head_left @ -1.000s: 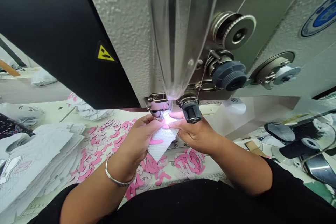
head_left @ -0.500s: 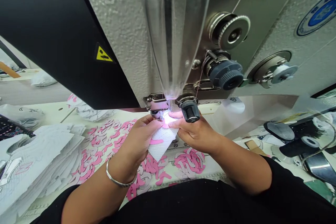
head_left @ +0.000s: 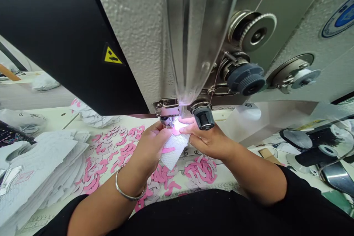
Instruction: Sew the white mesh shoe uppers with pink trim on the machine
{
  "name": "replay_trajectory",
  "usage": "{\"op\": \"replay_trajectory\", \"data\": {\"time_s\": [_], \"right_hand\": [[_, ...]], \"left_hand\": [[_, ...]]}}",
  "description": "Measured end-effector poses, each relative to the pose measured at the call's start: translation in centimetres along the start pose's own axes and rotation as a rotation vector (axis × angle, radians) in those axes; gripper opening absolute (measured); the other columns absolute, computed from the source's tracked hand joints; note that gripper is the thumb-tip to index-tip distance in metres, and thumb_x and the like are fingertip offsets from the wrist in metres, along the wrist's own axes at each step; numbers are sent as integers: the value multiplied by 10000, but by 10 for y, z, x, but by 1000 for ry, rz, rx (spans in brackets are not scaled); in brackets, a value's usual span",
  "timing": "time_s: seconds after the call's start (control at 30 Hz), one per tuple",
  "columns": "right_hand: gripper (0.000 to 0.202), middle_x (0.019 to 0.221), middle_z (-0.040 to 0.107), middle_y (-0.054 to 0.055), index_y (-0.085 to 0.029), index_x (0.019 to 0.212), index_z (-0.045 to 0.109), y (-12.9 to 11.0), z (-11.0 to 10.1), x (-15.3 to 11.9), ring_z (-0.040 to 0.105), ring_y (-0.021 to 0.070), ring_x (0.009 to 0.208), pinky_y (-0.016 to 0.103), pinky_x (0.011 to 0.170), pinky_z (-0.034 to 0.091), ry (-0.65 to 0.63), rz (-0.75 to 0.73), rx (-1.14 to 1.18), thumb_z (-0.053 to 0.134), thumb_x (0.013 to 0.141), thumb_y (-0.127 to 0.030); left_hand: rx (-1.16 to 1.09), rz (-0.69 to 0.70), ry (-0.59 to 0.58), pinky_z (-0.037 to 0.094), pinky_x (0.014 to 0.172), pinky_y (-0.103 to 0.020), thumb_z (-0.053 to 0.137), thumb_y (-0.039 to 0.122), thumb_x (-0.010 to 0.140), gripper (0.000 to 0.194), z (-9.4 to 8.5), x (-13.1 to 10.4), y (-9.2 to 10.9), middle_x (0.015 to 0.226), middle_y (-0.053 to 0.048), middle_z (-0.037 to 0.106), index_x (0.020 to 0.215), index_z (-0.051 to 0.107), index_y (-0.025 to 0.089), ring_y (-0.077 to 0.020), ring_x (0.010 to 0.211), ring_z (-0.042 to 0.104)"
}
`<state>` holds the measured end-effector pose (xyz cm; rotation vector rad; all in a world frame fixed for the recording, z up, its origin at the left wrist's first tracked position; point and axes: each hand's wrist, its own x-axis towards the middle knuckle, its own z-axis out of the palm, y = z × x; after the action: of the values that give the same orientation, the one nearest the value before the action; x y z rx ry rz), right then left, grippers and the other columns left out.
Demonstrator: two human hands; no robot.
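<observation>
A white mesh fabric piece (head_left: 173, 151) with a pink curved strip on it lies under the presser foot (head_left: 168, 115) of a grey sewing machine (head_left: 143, 37). My left hand (head_left: 148, 149), a silver bangle on its wrist, pinches the piece's left edge close to the needle. My right hand (head_left: 206, 138) pinches the right edge, fingertips by the brightly lit pink patch under the foot. A dark knob (head_left: 204, 118) of the machine hangs just above my right hand.
Several pink crescent cut-outs (head_left: 107, 153) are scattered on the table, with another heap (head_left: 200, 169) below my right hand. A stack of white mesh pieces (head_left: 41, 169) lies at the left. Thread tension discs (head_left: 256, 33) and a dark dial (head_left: 245, 78) project from the machine at right.
The mesh piece has fed slightly further under the foot, with both hands staying pinched on it. The view has shifted a little.
</observation>
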<state>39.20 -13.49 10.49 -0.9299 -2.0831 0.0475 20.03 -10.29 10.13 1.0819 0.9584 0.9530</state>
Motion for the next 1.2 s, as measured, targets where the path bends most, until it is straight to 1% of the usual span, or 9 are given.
{"op": "replay_trajectory", "data": {"time_s": [0.1,0.23,0.33,0.4,0.53,0.67,0.77,0.93,1.2], "right_hand": [[342,988,709,10,-296,1012,714,0,0,0,640,197,900,424,913,468,4,-3,8,511,852,-72],[351,952,709,10,-298,1038,716,0,-1,0,640,196,892,427,928,465,-14,14,-7,516,849,-79],[347,1038,711,28,-290,1077,711,2,-1,0,647,206,962,428,946,474,-37,21,-24,512,863,-103],[348,1086,706,37,-284,1108,702,3,-1,0,643,215,1014,433,956,479,-51,19,-34,511,866,-120],[361,1061,708,39,-282,1142,684,5,-1,-1,632,225,1050,438,962,482,-86,15,-56,503,869,-130],[290,1083,705,57,-251,1049,698,3,0,0,644,227,997,436,924,496,-30,11,-67,492,876,-143],[239,1068,711,54,-236,980,697,2,0,-1,648,225,981,433,923,496,-27,32,-84,500,874,-150],[238,1137,705,59,-222,1019,685,2,0,-2,648,221,971,450,936,485,-27,26,-107,490,892,-171],[228,1038,700,59,-224,971,691,-4,1,0,638,217,915,431,903,487,-6,30,-159,485,894,-164]], "left_hand": [[8,14,-7,420,498,-220,685,256,743,146,0,-1,-1,690,9,631,871,658,192,-125,553,561],[0,11,12,423,505,-220,700,293,737,165,-1,-2,-3,663,23,585,835,623,185,-125,555,548],[9,21,-8,425,519,-217,697,320,752,176,-3,-3,-4,656,32,558,796,593,186,-123,566,543],[15,27,-20,419,524,-215,699,325,749,179,-3,-3,-4,670,27,575,802,599,187,-123,574,544],[29,22,-21,386,509,-210,718,323,720,194,-3,-3,0,663,24,582,795,610,180,-112,550,514],[48,38,-30,371,505,-202,738,340,733,240,-6,-4,1,641,35,540,757,563,178,-99,542,484],[27,58,-49,355,488,-196,746,370,754,290,-9,-6,0,625,38,525,726,532,177,-87,524,458],[-27,98,-69,361,487,-189,758,342,770,287,-11,-8,-1,629,33,534,713,537,170,-81,529,470],[-147,139,-84,367,491,-183,767,318,779,274,-17,-5,-9,637,39,532,729,540,174,-78,532,480]]}}
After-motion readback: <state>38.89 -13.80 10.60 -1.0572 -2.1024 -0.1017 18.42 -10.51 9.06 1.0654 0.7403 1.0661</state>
